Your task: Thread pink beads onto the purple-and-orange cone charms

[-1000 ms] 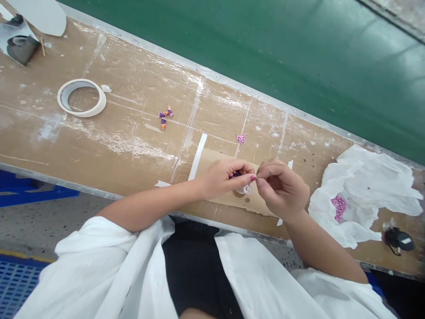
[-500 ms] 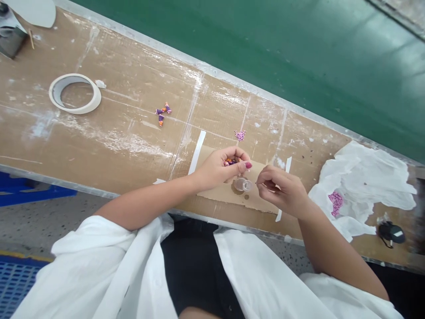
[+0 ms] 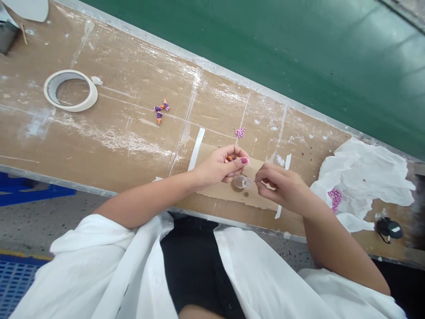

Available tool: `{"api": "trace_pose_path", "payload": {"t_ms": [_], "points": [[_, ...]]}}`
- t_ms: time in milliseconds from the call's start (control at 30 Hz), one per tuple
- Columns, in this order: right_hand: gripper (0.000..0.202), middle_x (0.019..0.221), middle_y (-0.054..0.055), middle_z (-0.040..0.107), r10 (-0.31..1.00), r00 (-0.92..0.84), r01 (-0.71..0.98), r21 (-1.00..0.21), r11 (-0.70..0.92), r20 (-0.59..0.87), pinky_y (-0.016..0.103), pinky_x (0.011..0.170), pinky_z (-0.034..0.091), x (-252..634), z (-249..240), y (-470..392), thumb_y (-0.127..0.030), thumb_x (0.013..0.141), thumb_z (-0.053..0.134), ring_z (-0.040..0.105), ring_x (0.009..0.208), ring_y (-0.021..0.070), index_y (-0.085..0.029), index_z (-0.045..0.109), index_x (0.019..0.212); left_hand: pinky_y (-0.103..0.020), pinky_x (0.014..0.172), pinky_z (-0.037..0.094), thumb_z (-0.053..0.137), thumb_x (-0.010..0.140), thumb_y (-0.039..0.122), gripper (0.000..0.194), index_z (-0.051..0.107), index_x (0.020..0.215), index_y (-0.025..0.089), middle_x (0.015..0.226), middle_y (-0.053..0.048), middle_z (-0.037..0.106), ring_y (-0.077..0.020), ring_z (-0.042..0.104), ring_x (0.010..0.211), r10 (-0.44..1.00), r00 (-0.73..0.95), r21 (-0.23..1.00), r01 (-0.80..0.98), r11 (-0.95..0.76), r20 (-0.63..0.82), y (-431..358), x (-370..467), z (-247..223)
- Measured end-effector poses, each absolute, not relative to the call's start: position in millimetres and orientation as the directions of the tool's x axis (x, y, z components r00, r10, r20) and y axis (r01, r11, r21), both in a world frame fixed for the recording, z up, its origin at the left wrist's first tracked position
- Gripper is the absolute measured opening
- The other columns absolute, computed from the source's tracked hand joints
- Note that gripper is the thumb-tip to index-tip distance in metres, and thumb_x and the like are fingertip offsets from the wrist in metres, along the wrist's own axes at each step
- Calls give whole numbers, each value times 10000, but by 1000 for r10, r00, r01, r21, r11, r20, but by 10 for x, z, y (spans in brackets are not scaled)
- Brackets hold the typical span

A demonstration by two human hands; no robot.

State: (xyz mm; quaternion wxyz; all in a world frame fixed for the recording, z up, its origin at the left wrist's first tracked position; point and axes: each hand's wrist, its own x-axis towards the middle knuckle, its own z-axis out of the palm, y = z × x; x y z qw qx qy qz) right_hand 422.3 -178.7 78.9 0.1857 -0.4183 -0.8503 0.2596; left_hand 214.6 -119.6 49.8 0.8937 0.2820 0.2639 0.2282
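Small purple and orange pieces [image 3: 229,158] lie in the curled fingers of my left hand [image 3: 221,166], whose thumb presses near a pink tip. My right hand [image 3: 279,184] is closed in a pinch to the right of it; whatever sits between its fingertips is too small to make out. Between the hands, a small clear cup [image 3: 242,181] is on a taped-down brown sheet [image 3: 229,200]. Beyond my left hand is a little pile of pink pieces [image 3: 239,133]. Several purple and orange pieces [image 3: 159,116] lie farther left on the table.
A roll of white tape [image 3: 49,91] lies at the left. Crumpled white paper [image 3: 368,170] with pink bits [image 3: 335,199] is at the right, beside a black round object [image 3: 389,228]. A green surface [image 3: 249,44] borders the table's far side.
The view has shifted slightly. My left thumb has moved a little over the held pieces, and a pink tip shows beside it. My right hand keeps its pinch.
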Motion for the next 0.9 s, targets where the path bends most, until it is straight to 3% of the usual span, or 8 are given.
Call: {"api": "trace_pose_path", "payload": {"t_ms": [100,300,500,733,900], "points": [[167,708,-7,506,859,-453,597,-636,490,237,240,447,344,4162,863,-1749,-63,868,544,439,534,117,-227,520,855,-167,420,198,734,826,348,307,503,847,147,647,53,526,0,330,444,531,791,626,-254,737,-305,-1216,2147,481],[184,681,-13,509,822,-386,581,-582,569,419,230,420,326,3967,882,-1691,-34,853,583,436,519,108,-212,535,837,-167,425,193,815,723,431,447,478,830,157,600,90,458,-1,310,444,456,859,617,-230,753,-235,-1238,2152,454],[189,716,0,522,802,-427,562,-572,597,418,224,421,327,3910,856,-1693,-23,875,582,445,532,105,-204,529,877,-167,424,186,823,705,456,472,478,821,156,553,100,433,-3,302,439,445,862,614,-219,758,-242,-1230,2144,479],[201,727,1,516,776,-457,587,-509,630,435,220,440,348,3895,888,-1708,-5,881,575,461,555,105,-198,521,899,-160,409,208,855,660,444,498,475,793,151,553,85,499,3,322,427,421,871,611,-193,768,-253,-1219,2140,495],[151,764,14,539,774,-502,613,-472,633,385,223,496,407,3944,896,-1754,-48,923,592,513,611,116,-191,544,924,-155,407,217,847,625,533,555,475,770,148,552,72,523,6,341,423,416,868,637,-163,754,-271,-1212,2110,515]]}}
